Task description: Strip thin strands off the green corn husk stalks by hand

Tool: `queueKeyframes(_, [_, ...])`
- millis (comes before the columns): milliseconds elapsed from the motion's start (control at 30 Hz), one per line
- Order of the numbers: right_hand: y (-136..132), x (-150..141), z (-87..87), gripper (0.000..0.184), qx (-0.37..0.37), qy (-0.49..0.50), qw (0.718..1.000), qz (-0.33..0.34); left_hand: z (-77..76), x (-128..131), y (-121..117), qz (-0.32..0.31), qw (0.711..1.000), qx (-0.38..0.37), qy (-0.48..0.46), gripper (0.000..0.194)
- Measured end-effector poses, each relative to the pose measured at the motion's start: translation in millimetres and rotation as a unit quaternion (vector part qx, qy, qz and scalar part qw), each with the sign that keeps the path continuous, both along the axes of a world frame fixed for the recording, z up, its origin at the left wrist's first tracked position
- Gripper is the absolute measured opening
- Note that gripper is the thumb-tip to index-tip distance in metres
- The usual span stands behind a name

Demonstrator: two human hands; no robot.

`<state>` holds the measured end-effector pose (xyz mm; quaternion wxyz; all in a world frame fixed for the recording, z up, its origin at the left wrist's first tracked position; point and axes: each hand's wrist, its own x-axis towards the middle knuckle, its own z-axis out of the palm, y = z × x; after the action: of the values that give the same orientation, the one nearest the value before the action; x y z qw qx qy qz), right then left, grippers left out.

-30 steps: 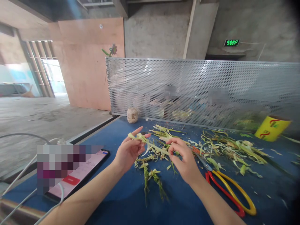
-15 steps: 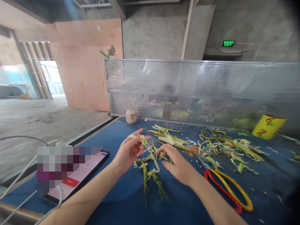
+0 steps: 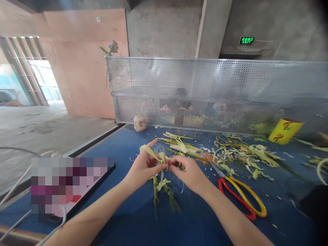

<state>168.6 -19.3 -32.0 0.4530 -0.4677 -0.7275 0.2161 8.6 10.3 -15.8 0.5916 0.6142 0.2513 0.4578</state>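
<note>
My left hand point(image 3: 145, 166) is closed on a pale green leaf strip point(image 3: 146, 149), whose broad end sticks out over the fingers. My right hand point(image 3: 186, 171) pinches at the same strip, its fingertips meeting the left thumb. Below both hands, a knotted plant piece point(image 3: 162, 185) with two braided green legs lies on the blue table, partly hidden by the fingers. Whether the strip is joined to it I cannot tell. Scissors point(image 3: 239, 191) with one red and one yellow handle lie to the right of my right forearm.
Loose leaf strips point(image 3: 183, 144) and a heap of shredded leaves point(image 3: 246, 153) lie beyond my hands. A yellow roll point(image 3: 285, 131) and a ball of twine point(image 3: 139, 123) stand near the perforated metal screen point(image 3: 153, 82). A phone point(image 3: 84, 191) with cables is at left; people sit behind the screen.
My hands have come together: the right hand has moved left to the left hand's fingertips and pinches the strip. The view has shifted slightly.
</note>
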Motion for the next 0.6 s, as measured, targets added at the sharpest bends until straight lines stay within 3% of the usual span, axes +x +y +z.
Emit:
queueKeyframes(200, [-4, 8, 9.8, 0.012, -0.008, -0.002, 0.999, -0.031, 8.4, -1, -3, 0.055, 0.998, 0.001, 0.018, 0.079])
queueKeyframes(333, [-4, 7, 11.0, 0.020, -0.060, 0.063, 0.996, 0.010, 6.6, 1, -6, 0.010, 0.998, -0.031, 0.048, 0.083])
queueKeyframes(433, [-2, 2, 7.5, 0.023, -0.118, 0.130, 0.984, 0.040, 3.4, 4, -9, -0.033, 0.995, -0.053, 0.082, 0.081])
queueKeyframes(600, [3, -4, -3.3, 0.021, -0.203, 0.264, 0.941, 0.056, -0.4, 6, -9, -0.015, 0.994, -0.061, 0.094, 0.073])
